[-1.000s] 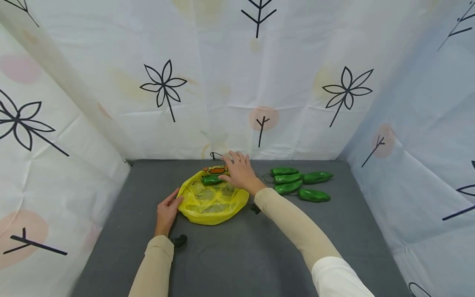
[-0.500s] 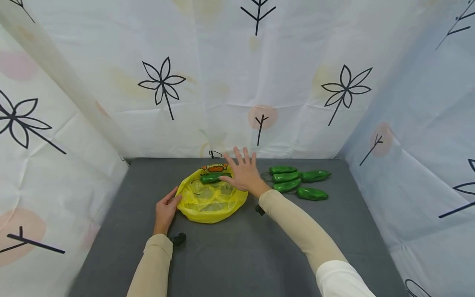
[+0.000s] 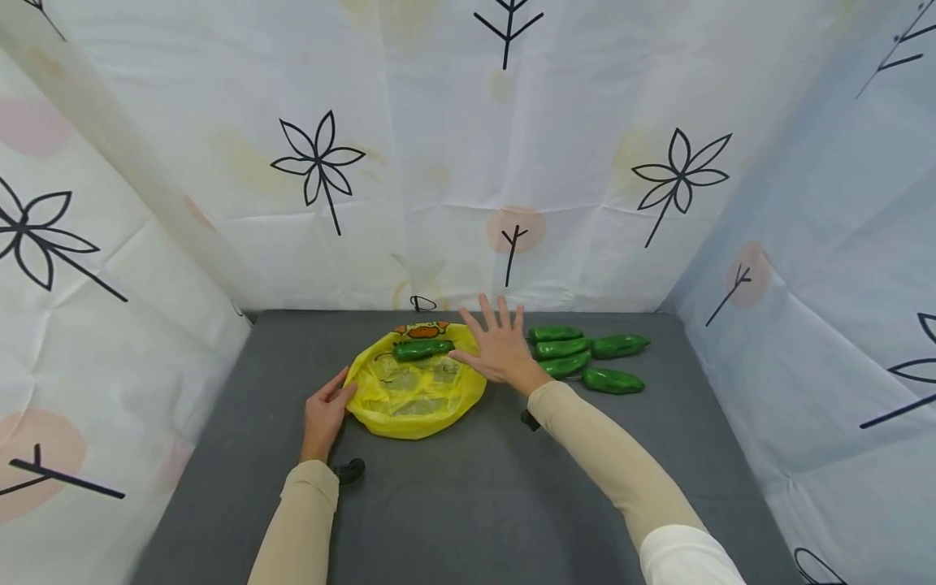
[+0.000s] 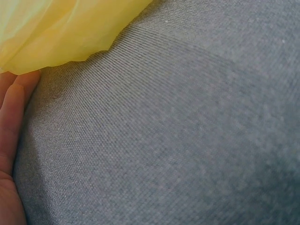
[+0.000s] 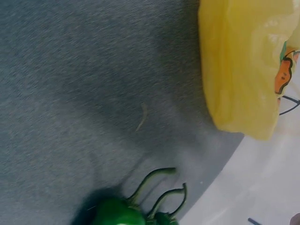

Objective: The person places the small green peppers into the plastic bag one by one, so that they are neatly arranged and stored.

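Observation:
A yellow plastic bag (image 3: 417,426) lies with its mouth spread wide and its rim rolled into a ring. One green pepper (image 3: 422,349) rests inside, near the far rim. At the bag's left edge my left hand (image 3: 322,418) holds the rim between thumb and fingers; in the left wrist view the fingers (image 4: 11,122) meet the yellow plastic. My right hand (image 3: 503,349), fingers spread and holding nothing, hovers between the bag's right rim and a group of several green peppers (image 3: 563,348). Pepper stems and part of a pepper (image 5: 117,213) show at the bottom of the right wrist view.
The grey tabletop (image 3: 468,504) extends in front of the bag. White patterned cloth (image 3: 585,244) rises behind the table and on both sides. Dark wrist straps show by both sleeves.
My right hand has drawn away from the pepper in the bag, moving right toward the other peppers with its fingers spreading. The left hand stays at the rim.

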